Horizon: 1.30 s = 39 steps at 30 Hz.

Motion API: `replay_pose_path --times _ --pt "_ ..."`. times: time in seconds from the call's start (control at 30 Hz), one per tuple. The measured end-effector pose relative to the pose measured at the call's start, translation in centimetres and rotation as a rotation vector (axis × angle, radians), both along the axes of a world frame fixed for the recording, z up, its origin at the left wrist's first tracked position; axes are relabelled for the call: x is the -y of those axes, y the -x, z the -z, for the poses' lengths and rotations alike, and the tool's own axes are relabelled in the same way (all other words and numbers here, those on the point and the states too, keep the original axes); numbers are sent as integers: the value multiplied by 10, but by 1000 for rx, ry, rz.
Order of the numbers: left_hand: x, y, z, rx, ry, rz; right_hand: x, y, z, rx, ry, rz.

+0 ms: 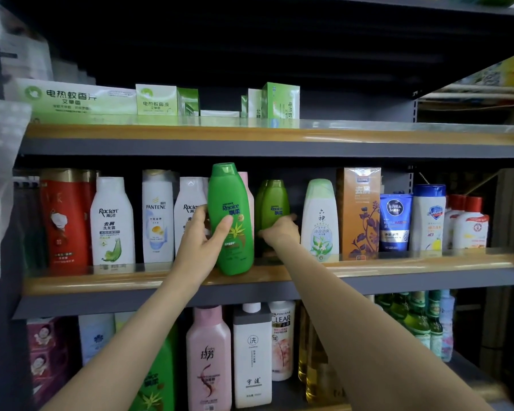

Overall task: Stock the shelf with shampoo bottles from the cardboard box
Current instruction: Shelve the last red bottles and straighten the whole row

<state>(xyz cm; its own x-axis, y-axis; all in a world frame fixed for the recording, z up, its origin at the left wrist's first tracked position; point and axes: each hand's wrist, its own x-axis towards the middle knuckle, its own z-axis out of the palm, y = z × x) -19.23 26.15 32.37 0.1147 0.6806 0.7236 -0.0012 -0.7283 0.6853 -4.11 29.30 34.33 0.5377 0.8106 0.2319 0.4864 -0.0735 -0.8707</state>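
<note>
1. one bright green shampoo bottle (231,221) is at the middle shelf (125,280), its base over the front lip, not yet set down; the left hand (204,241) grips it.
2. at its 3 o'clock, darker green bottles (273,204) stand further back; the right hand (279,232) touches them, its fingers hidden, so i cannot tell their grip.
3. at 9 o'clock, white bottles (113,221) fill the row; stocking looks well along, though the cardboard box is out of view.

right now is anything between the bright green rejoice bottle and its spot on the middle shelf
The bright green Rejoice bottle in the left hand faces the darker olive-green Rejoice bottles, which the right hand touches. Nothing else visibly blocks it.
</note>
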Motion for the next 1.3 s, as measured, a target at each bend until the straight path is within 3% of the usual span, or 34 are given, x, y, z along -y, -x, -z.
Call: replay_pose_path --times 0.4,0.63,0.8,0.93,1.3 --pt "4 -11 -2 -41 3 -9 16 6 -7 157 2 14" --pt "8 -37 -13 -100 -82 -82 75 -5 -12 277 -364 -108" --pt "7 -61 -22 -197 -144 -204 80 -19 -10 493 -340 -152" --pt "0 -66 -21 -294 -179 -387 74 -23 -5 524 -284 -101" --pt "1 -63 0 -413 -220 -552 71 -17 0 592 -162 -43"
